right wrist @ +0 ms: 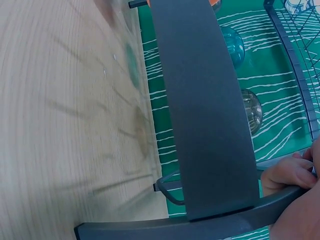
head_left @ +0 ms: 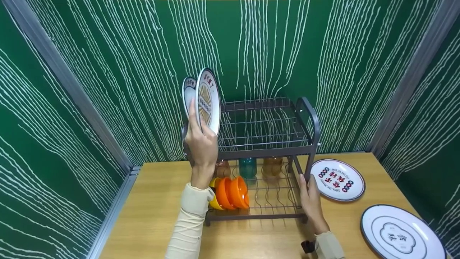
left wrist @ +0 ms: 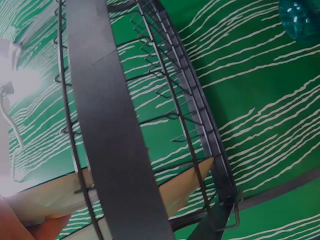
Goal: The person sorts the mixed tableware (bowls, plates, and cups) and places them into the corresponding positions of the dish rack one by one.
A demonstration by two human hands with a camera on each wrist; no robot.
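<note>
Left grip (head_left: 203, 144) holds one upright plate (head_left: 212, 94), a second plate (head_left: 189, 94) just left; right grip (head_left: 312, 199) clasps the dish rack (head_left: 266, 152). Right of it, only the head view shows two flat plates (head_left: 337, 192).

The right hand (right wrist: 300, 215) curls its fingers (right wrist: 286, 175) around a leg (right wrist: 135, 230) of the dark rack (right wrist: 207, 130). A wide bar (right wrist: 202, 90) of the rack runs from top to bottom, and a teal cup (right wrist: 234, 47) and a see-through cup (right wrist: 253, 111) peek out beside it. A wooden table (right wrist: 55, 135) is on the left.
</note>
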